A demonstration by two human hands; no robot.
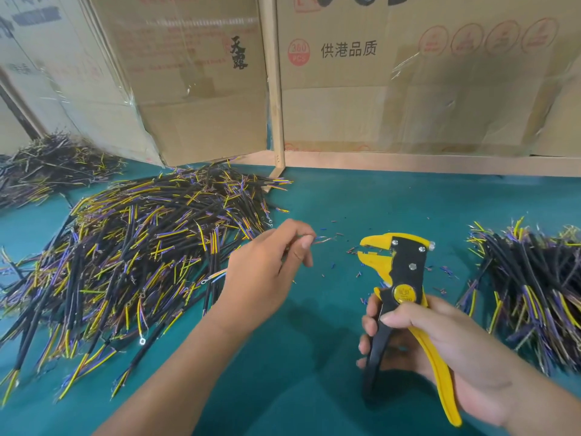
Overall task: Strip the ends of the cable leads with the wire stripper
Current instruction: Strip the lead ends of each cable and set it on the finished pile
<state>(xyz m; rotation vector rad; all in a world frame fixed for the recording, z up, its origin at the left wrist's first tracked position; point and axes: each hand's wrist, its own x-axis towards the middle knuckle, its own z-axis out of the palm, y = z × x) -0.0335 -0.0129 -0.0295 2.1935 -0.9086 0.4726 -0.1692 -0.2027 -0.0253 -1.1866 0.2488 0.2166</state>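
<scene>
My left hand (267, 272) pinches one cable (320, 240) between thumb and fingers; its thin coloured lead ends stick out to the right, and the black body runs back under my palm. My right hand (440, 347) grips the handles of a yellow and black wire stripper (399, 272), held upright with its jaws open and pointing left. A short gap separates the lead ends from the jaws. A big pile of black cables with yellow, blue and purple leads (132, 269) lies to the left of my left hand.
A second heap of cables (531, 297) lies at the right edge, and a third (53, 165) sits far left at the back. Small bits of stripped insulation (352, 250) litter the teal table top (314, 341). Cardboard boxes (408, 89) and a wooden post (276, 89) wall off the back.
</scene>
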